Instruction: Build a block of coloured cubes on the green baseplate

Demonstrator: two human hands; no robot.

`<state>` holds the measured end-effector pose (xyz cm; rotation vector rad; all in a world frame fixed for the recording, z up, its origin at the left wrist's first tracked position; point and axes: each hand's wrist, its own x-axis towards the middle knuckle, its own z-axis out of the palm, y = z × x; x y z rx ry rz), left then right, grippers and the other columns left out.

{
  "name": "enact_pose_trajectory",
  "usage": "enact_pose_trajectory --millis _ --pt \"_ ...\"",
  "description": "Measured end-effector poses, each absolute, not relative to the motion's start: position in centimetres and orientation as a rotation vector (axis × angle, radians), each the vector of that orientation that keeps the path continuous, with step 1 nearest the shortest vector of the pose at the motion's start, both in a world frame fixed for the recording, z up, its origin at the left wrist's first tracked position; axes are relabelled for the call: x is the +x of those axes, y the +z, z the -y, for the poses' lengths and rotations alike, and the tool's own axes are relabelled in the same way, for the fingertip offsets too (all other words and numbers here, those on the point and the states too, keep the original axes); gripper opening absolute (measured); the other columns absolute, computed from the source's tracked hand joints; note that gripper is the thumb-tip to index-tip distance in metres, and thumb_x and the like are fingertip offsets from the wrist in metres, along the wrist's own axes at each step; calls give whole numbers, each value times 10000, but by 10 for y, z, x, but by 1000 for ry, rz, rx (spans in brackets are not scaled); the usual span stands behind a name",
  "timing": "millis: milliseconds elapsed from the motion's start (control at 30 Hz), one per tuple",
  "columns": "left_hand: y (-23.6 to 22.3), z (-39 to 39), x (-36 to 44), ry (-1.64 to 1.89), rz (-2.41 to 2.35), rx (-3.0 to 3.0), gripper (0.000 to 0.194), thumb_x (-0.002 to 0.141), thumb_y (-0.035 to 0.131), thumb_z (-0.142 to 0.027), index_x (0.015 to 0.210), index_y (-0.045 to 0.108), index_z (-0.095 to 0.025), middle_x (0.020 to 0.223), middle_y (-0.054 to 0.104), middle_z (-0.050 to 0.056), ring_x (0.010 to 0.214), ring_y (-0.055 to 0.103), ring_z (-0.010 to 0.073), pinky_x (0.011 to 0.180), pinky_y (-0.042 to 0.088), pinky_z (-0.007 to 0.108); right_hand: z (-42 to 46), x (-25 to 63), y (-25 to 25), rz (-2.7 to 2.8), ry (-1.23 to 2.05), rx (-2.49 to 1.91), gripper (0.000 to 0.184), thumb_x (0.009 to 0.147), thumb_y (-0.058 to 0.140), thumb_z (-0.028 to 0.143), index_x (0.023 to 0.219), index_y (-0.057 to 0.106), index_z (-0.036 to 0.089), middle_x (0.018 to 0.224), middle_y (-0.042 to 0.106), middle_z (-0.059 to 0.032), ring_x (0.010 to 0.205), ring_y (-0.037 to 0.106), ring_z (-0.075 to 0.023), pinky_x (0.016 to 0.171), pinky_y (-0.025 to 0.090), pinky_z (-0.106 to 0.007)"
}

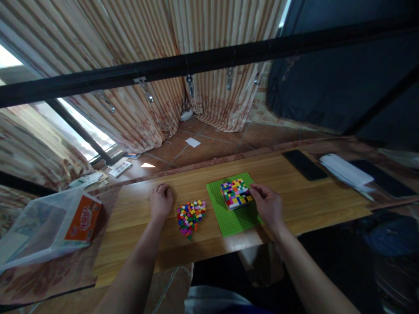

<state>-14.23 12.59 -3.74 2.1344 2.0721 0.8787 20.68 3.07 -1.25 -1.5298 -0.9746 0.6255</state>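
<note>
A bright green studded baseplate (pixel 216 205) lies on the wooden table, with a low block of many-coloured toy bricks (pixel 236 192) built up on it. At the block's right edge is my right hand (pixel 269 205), thumb and fingertips pinched together. Any small brick between those fingertips is too small to make out. To the left, my left hand (pixel 161 201) rests on the tabletop, fingers curled in and nothing visible in them. Between that hand and the baseplate spreads a pile of loose small bricks (pixel 191 217) in mixed colours.
A clear plastic bin (pixel 42 226) with an orange label stands left of the table (pixel 131 235). On the right lie a black phone (pixel 304 165), a white object (pixel 346 170) over papers and another dark flat slab (pixel 384 178). A dark metal bar (pixel 209 61) crosses beyond the table.
</note>
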Motion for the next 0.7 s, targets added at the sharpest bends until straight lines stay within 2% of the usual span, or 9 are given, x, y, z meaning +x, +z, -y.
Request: enact_pose_trajectory --millis 367,700 --pt "-36 -124 -142 890 -2075 2126 272 850 444 -252 960 679 -170 1101 689 120 1059 599 285 977 481 433 -51 203 -13 913 724 -1531 447 720 673 566 850 748 145 769 744 -89 688 660 -205 627 514 -313" --pt "-37 -122 -140 920 -2058 2111 235 859 451 -225 940 668 -183 1088 678 117 1066 592 270 974 475 415 -49 197 -21 828 714 -1516 409 677 715 529 839 744 154 785 737 -64 713 641 -186 666 514 -312"
